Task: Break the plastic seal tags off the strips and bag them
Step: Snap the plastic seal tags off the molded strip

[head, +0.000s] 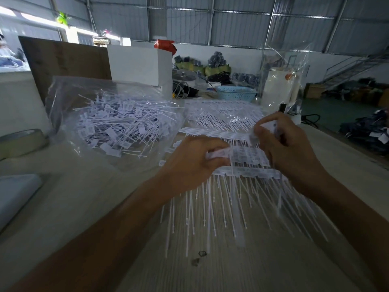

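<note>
Both hands working over a heap of white seal-tag strips (pixel 248 165) lying on the bench (pixel 242 268) in front. Strips' long axis running left-right across the bench; thin tails pointing toward the camera, fanning out past the near edge of the heap. Several strips stacked, count not clear, too overlapped and blurred.

Left hand (pixel 189 163) gripping the left end of the top strip, fingers (pixel 219 149) curled round it. Right hand (pixel 288 142) raised slightly higher, fingers pinching a small white tag piece (pixel 269 125) near the strip's right end.

One clear plastic bag (pixel 117 125) lying to the left, full of loose tags pointing every which way, uncountable. A second batch of strips under clear wrap (pixel 223 114) lying behind the heap, tails also pointing toward the camera.

One tape roll (pixel 23 142) sitting at far left edge. One blue basket (pixel 235 93) standing behind. Two small dark bits (pixel 199 258) lying on the bench near the tail tips.
</note>
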Motion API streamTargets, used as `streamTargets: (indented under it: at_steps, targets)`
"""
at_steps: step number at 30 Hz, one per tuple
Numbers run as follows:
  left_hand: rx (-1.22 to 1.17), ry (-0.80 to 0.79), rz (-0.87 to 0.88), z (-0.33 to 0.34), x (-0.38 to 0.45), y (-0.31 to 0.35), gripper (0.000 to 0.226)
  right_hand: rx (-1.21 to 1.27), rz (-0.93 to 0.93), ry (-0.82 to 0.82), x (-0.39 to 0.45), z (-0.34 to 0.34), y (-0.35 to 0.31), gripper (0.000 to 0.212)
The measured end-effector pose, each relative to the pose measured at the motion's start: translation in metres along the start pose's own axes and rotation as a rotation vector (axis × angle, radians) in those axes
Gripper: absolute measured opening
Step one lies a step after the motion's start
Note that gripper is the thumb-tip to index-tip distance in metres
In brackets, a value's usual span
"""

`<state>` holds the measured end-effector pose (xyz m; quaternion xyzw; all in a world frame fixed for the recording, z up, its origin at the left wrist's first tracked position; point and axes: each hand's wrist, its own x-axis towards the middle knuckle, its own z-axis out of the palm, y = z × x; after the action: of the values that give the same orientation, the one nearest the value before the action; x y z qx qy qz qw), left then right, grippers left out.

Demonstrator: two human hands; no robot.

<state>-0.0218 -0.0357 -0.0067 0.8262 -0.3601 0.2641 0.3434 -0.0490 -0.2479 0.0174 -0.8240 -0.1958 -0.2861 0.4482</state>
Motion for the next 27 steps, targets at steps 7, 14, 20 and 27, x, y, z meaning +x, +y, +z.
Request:
streamTargets:
  at_steps: [7, 14, 20, 27]
  targets:
    - [-0.01, 0.134, 0.045, 0.002, 0.001, 0.012, 0.028, 0.578, 0.428, -0.268, -0.013, 0.027, -0.006, 0.029]
    - [-0.001, 0.151, 0.108, 0.001, 0.002, 0.008, 0.022, 0.601, 0.423, -0.324, -0.016, 0.031, -0.005, 0.038]
    - [-0.047, 0.042, 0.066, -0.006, 0.004, 0.012, 0.024, 0.625, 0.439, -0.294, -0.011, 0.02, -0.001, 0.024]
    - [0.182, 0.006, 0.101, -0.011, -0.001, 0.006, 0.032, 0.747, 0.46, -0.283, -0.01, 0.019, 0.0, 0.012]
